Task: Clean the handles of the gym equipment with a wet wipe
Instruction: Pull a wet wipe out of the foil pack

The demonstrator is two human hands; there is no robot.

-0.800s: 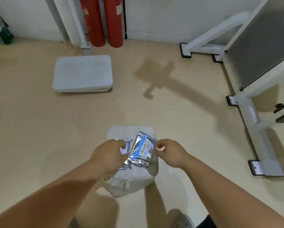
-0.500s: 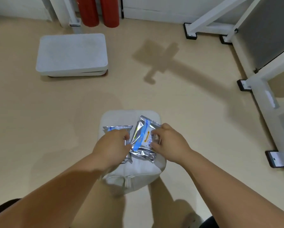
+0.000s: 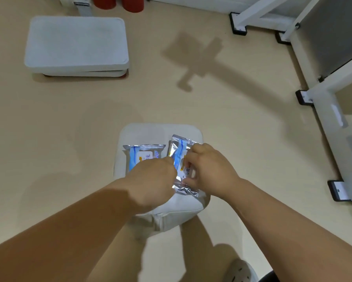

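While my left hand (image 3: 150, 180) curled round the left edge of the pack (image 3: 178, 148) to steady it, my right hand (image 3: 209, 171) pinched the white flap (image 3: 188, 172) on its face, thumb and fingertips closed on it. The pack sat tilted on the seat (image 3: 150, 131) at lower centre, just beside a second pack (image 3: 144, 154) lying flat to its left. No wipe was out yet, and I saw no handles, only a white frame (image 3: 330, 110) down the right edge. The risks, as I judged them: the foil looked slick and crumpled, so a hard tug could slide the pack off the seat, or tear the flap away and drag out a wad of wipes. Both packs carried a blue band, small orange marks and Chinese characters on a white label, too blurred for me to read
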